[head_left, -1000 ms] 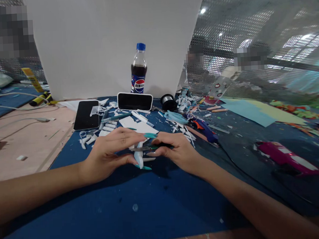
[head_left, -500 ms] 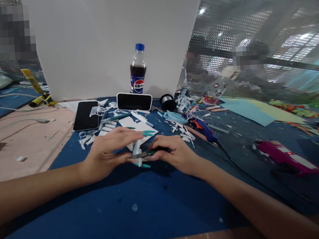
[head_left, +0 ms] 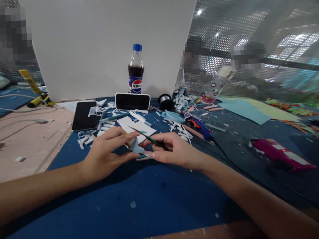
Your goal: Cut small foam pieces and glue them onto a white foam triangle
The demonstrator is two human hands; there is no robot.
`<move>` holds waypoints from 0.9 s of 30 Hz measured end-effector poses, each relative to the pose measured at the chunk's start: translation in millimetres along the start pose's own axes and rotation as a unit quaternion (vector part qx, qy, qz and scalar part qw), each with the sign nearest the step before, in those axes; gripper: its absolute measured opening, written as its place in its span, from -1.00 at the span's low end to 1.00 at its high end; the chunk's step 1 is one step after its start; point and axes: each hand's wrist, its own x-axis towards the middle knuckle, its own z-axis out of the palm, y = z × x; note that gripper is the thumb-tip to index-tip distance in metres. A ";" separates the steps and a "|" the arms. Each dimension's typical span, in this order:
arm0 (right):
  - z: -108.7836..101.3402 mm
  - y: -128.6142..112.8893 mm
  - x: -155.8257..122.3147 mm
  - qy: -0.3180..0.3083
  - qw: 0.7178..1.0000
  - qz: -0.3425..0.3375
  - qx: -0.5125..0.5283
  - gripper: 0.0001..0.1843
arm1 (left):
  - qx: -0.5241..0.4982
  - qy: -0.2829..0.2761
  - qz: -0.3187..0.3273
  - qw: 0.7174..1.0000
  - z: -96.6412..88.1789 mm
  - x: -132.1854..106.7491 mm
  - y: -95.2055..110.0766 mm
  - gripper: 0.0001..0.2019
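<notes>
My left hand pinches a small folded piece of pale blue paper between thumb and fingertips, above the blue work mat. Held in my right hand is a pair of slim pointed scissors with a dark green handle; the blade tip points up and to the left, over the pale blue piece. The right thumb reaches the lower edge of that piece. Fingers cover much of the handle. Behind the hands lies a white sheet among white scraps.
At the back stand a cola bottle, a propped phone and a wire spool. A tablet-like black device lies left. Rightward are a blue glue gun with its cord, coloured sheets and a magenta tool.
The scissors have turned from lying across the pale blue piece to pointing up and left above it. My right thumb has moved to the piece. The view has shifted slightly.
</notes>
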 end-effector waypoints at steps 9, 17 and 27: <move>1.9 0.3 1.8 -0.006 0.997 0.004 0.073 -0.70 | 0.007 0.001 -0.045 0.999 -1.5 2.3 3.8 -0.61; 7.7 0.3 3.3 -0.010 0.998 0.022 0.050 -0.68 | 0.065 0.005 -0.091 0.994 -0.3 2.3 6.0 -0.53; 13.7 -3.1 4.4 0.017 0.997 0.057 0.055 -0.68 | 0.040 0.016 -0.097 0.994 -0.4 3.5 7.3 -0.51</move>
